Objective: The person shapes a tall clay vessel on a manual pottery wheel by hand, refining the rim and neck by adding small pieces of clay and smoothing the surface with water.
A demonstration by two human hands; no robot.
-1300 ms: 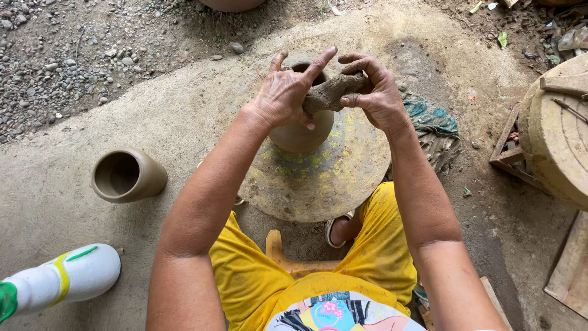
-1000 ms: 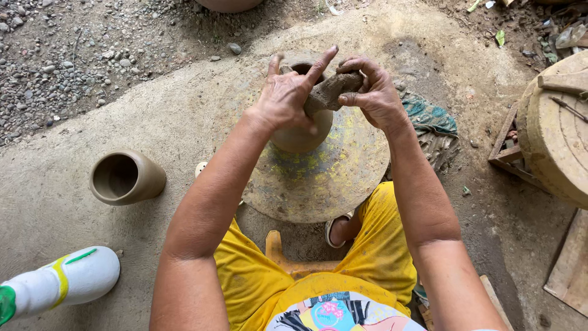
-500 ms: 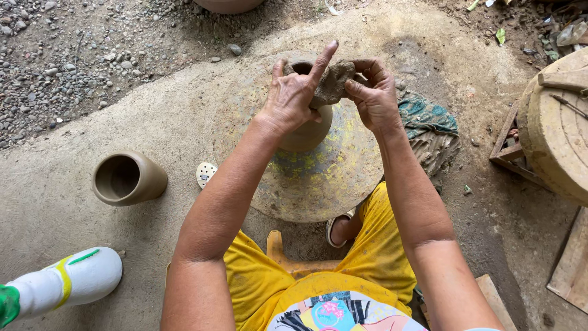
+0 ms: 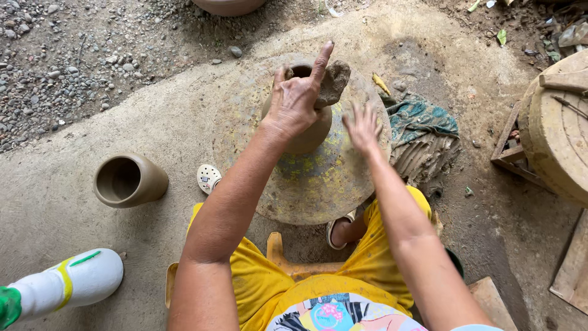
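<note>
Clay pot (image 4: 306, 132): upright at the centre of the round turning disc (image 4: 312, 184). Your left hand (image 4: 297, 101) pinches a clay lump (image 4: 334, 83) against its rim, forefinger raised. Your right hand (image 4: 362, 127) hovers just beside, fingers spread, holding nothing. Finished pot (image 4: 128, 179) lies well apart on the ground.
</note>
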